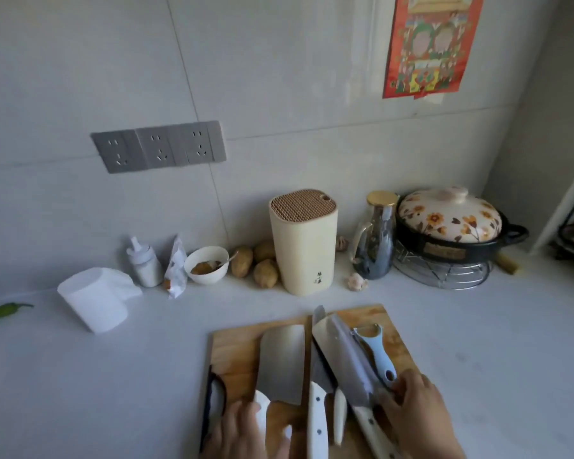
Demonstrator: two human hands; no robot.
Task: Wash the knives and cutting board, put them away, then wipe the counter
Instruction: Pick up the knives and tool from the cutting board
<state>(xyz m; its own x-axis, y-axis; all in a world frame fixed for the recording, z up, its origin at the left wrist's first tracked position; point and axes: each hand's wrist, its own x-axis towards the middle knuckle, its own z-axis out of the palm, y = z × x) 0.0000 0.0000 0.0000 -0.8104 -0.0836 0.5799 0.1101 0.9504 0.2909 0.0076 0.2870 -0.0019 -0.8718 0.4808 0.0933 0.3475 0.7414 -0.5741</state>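
Note:
A wooden cutting board [236, 346] lies on the white counter [140, 376] at the bottom centre. Several white-handled knives rest on it: a broad cleaver [282, 359] on the left, a narrow dark-bladed knife [318, 362] in the middle, and a wide-bladed knife [340, 349] lying aslant on the right. A peeler [376, 352] with a pale blue handle lies on that right blade. My left hand [242, 432] closes over the cleaver's white handle. My right hand [418, 415] holds the near end of the peeler's handle. A cream knife block [304, 250] stands behind the board.
Along the wall stand a paper towel roll [93, 299], a small bottle [145, 263], a white bowl [206, 265], potatoes [256, 263], a glass jar [376, 236] and a floral-lidded pot [451, 226] on a wire rack. A green pepper [0, 311] lies at the left edge.

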